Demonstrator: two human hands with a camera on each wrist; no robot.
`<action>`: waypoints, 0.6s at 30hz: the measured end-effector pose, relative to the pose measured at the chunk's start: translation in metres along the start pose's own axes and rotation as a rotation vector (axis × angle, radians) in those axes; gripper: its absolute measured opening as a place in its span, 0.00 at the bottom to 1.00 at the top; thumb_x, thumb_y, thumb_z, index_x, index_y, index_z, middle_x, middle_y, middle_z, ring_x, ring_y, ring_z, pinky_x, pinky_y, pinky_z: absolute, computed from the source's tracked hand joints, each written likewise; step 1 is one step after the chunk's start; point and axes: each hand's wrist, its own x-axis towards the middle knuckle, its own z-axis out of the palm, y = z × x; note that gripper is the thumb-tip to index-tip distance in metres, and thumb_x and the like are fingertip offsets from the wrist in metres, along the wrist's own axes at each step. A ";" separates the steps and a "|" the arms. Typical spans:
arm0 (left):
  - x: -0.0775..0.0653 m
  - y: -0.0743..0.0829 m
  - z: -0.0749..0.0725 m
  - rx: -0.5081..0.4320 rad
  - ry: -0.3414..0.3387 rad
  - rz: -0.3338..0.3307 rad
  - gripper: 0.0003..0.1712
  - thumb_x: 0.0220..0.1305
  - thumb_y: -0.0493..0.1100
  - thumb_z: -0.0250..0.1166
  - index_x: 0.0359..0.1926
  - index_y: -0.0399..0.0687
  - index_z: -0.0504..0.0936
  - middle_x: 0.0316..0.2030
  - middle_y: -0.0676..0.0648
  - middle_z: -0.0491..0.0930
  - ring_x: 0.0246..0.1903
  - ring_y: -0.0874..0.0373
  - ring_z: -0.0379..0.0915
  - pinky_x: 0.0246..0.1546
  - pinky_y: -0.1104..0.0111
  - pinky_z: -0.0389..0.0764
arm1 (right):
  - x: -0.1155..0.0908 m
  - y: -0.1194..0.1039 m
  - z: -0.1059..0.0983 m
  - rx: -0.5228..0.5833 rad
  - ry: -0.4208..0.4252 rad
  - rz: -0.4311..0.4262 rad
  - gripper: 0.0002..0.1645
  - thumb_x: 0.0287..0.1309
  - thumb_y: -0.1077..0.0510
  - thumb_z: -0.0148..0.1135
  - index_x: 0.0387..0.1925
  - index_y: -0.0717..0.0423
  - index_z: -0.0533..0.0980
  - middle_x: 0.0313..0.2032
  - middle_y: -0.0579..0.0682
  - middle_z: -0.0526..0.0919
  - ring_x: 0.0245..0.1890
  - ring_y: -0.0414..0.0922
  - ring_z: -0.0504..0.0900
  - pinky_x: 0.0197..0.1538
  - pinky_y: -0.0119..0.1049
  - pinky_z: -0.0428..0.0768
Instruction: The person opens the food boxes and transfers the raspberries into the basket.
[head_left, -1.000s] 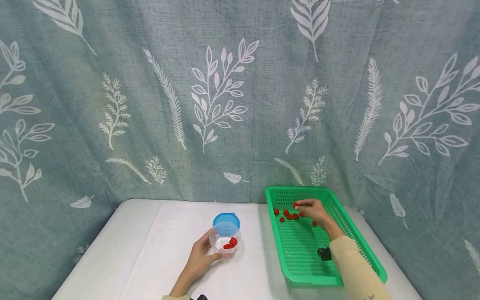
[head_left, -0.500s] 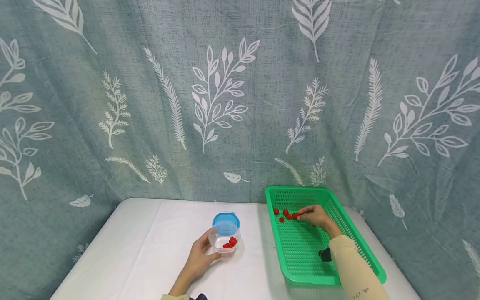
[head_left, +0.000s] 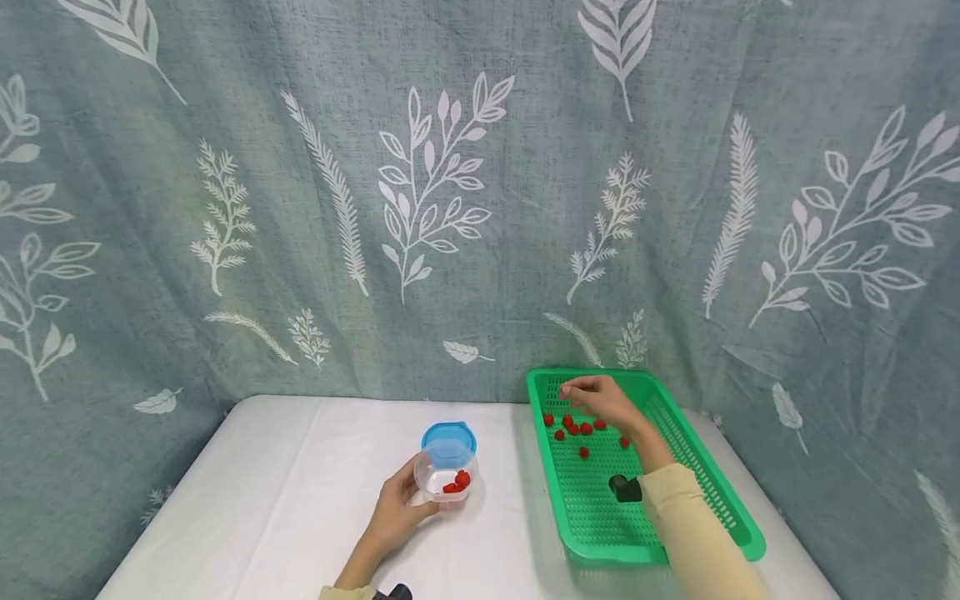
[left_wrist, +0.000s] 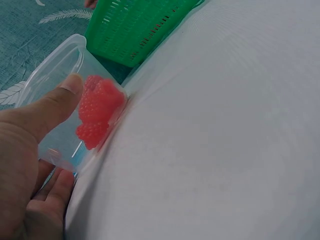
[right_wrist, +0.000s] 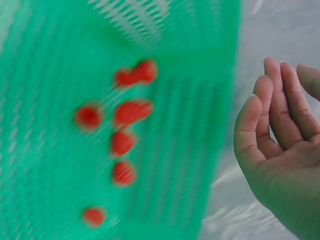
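Note:
My left hand [head_left: 396, 510] grips a small clear plastic tub [head_left: 423, 477] on the white cloth, thumb on the near side and fingers round the left. A few raspberries [left_wrist: 100, 102] lie inside it, seen close through the wall in the left wrist view. Over the far end of the green basket [head_left: 564, 525], my right hand [head_left: 603, 402] is raised with fingers loosely bent. In the right wrist view no berry shows between its thumb and fingertips. Beneath it, several loose raspberries [head_left: 586, 429] are spread on the basket floor; they look blurred in the right wrist view.
A blue lid [head_left: 448, 435] lies on the cloth just behind the tub. White cloth covers the table [head_left: 300, 500]. A grey-green patterned curtain [head_left: 517, 275] hangs directly behind the table and basket.
A raspberry was in the right fingers at first; that hand dipped among the berries, then rose up and left. One berry now lies nearer the front of the basket. The left hand stays put.

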 end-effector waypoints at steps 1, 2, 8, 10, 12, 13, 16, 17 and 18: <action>0.001 0.000 0.000 -0.001 0.002 0.000 0.51 0.50 0.36 0.80 0.74 0.40 0.67 0.71 0.38 0.69 0.72 0.41 0.64 0.70 0.56 0.68 | -0.001 -0.009 0.003 0.005 -0.001 -0.013 0.25 0.77 0.49 0.54 0.61 0.64 0.77 0.58 0.62 0.82 0.57 0.62 0.79 0.60 0.53 0.82; 0.001 0.000 0.000 0.001 0.000 0.003 0.51 0.50 0.36 0.80 0.74 0.40 0.67 0.71 0.38 0.70 0.71 0.41 0.64 0.70 0.56 0.68 | -0.006 -0.021 0.006 0.017 -0.009 -0.023 0.24 0.77 0.50 0.52 0.61 0.65 0.77 0.58 0.63 0.82 0.55 0.60 0.80 0.59 0.52 0.82; -0.004 -0.002 0.001 0.005 0.002 -0.007 0.51 0.50 0.37 0.81 0.74 0.39 0.66 0.71 0.37 0.69 0.71 0.40 0.64 0.70 0.55 0.68 | -0.028 -0.057 0.034 0.084 -0.055 -0.120 0.22 0.79 0.53 0.48 0.56 0.65 0.79 0.55 0.63 0.83 0.47 0.51 0.81 0.50 0.43 0.83; -0.004 -0.003 0.001 0.005 -0.003 -0.009 0.51 0.50 0.38 0.81 0.74 0.39 0.66 0.71 0.38 0.69 0.72 0.40 0.64 0.70 0.55 0.68 | -0.034 -0.063 0.044 0.094 -0.071 -0.153 0.23 0.79 0.51 0.48 0.55 0.64 0.80 0.55 0.62 0.83 0.47 0.51 0.80 0.51 0.43 0.83; -0.004 -0.003 0.001 0.021 -0.009 0.000 0.51 0.51 0.39 0.81 0.74 0.39 0.66 0.71 0.38 0.69 0.71 0.40 0.64 0.70 0.56 0.69 | -0.041 -0.073 0.055 0.098 -0.087 -0.175 0.23 0.79 0.50 0.48 0.54 0.64 0.81 0.54 0.61 0.83 0.48 0.51 0.80 0.51 0.44 0.82; -0.003 -0.003 0.001 0.028 -0.010 0.003 0.51 0.51 0.39 0.81 0.74 0.39 0.66 0.71 0.38 0.69 0.71 0.40 0.64 0.70 0.57 0.70 | -0.044 -0.077 0.061 0.093 -0.094 -0.185 0.23 0.79 0.50 0.48 0.53 0.63 0.81 0.54 0.60 0.83 0.48 0.49 0.79 0.52 0.44 0.82; -0.001 -0.002 0.001 0.042 -0.008 0.021 0.51 0.51 0.40 0.81 0.74 0.39 0.66 0.71 0.38 0.70 0.71 0.40 0.65 0.69 0.60 0.71 | -0.052 -0.088 0.079 0.068 -0.107 -0.218 0.23 0.79 0.51 0.49 0.54 0.64 0.81 0.55 0.59 0.83 0.51 0.49 0.80 0.57 0.48 0.82; 0.000 -0.002 0.001 0.043 -0.008 0.029 0.51 0.51 0.40 0.81 0.74 0.38 0.66 0.70 0.37 0.70 0.71 0.39 0.65 0.69 0.61 0.71 | -0.054 -0.092 0.085 0.047 -0.103 -0.228 0.22 0.78 0.51 0.50 0.54 0.63 0.81 0.56 0.58 0.83 0.53 0.50 0.80 0.58 0.50 0.82; 0.001 -0.001 0.001 0.041 -0.006 0.029 0.51 0.50 0.40 0.81 0.74 0.39 0.66 0.70 0.38 0.70 0.71 0.40 0.65 0.69 0.62 0.71 | -0.057 -0.095 0.092 0.021 -0.093 -0.236 0.22 0.78 0.51 0.50 0.54 0.62 0.82 0.56 0.57 0.84 0.55 0.52 0.80 0.59 0.52 0.82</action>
